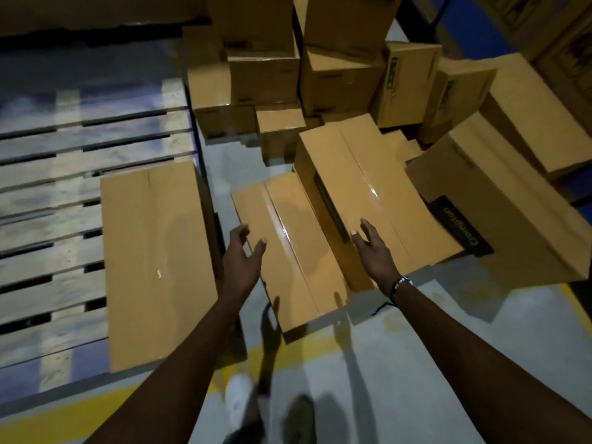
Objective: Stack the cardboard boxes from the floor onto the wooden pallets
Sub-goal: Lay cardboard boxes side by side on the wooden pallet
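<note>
A long taped cardboard box point(294, 251) lies on the grey floor in the middle. My left hand point(242, 254) hovers with spread fingers at its left edge, holding nothing. My right hand point(373, 248) reaches out with straight fingers at the box's right side, in front of a second long box point(362, 187) that leans against it. One cardboard box point(157, 261) lies flat on the right end of the wooden pallet point(48, 193) at the left.
Several more cardboard boxes point(266, 75) are heaped at the back and right, some tilted, one with a black printed label point(461, 229). A yellow floor line point(64, 415) runs along the front. My feet point(240, 408) stand below. Blue racking point(464, 24) stands at the back right.
</note>
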Demonstrator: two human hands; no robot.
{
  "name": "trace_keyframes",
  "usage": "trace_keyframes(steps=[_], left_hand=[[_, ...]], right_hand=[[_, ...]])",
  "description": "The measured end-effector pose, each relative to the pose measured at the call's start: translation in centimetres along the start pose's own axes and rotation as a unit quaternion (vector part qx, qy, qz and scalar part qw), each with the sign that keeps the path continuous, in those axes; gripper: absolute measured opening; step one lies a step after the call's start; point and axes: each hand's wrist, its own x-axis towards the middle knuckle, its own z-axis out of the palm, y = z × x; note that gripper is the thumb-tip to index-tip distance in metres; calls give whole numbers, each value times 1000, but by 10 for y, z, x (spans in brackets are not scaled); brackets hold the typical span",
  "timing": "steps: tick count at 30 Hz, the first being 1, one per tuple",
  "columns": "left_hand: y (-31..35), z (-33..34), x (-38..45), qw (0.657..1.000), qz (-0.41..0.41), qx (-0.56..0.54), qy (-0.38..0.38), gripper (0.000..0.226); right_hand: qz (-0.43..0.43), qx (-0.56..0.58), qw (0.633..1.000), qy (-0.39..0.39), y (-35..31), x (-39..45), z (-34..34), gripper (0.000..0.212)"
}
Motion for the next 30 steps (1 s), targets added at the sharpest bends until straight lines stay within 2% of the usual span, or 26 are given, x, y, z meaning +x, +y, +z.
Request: trace_keyframes(steps=[12, 17, 19, 24, 28, 30], left_hand=[[78, 140, 99, 994, -20, 1, -106, 52], [82, 197, 124, 992, -39, 17, -117, 57], [79, 218, 130, 991, -63, 29, -117, 67], [67, 257, 137, 980, -160, 23, -113, 94], [58, 280, 134, 970, -216, 39, -108, 92], [58, 288, 135, 968, -231, 42, -92, 88]], right_hand=[[27, -11, 998, 49, -37, 125, -104, 61], [38, -22, 997, 71, -20, 186, -149, 62], [45, -39, 996, 66, -10, 209, -164, 65], [69, -79, 995, -1, 27, 259, -185, 72], [103, -95, 987, -81, 44, 277, -185, 74], [92, -110, 985, -99, 47, 283, -183, 73]])
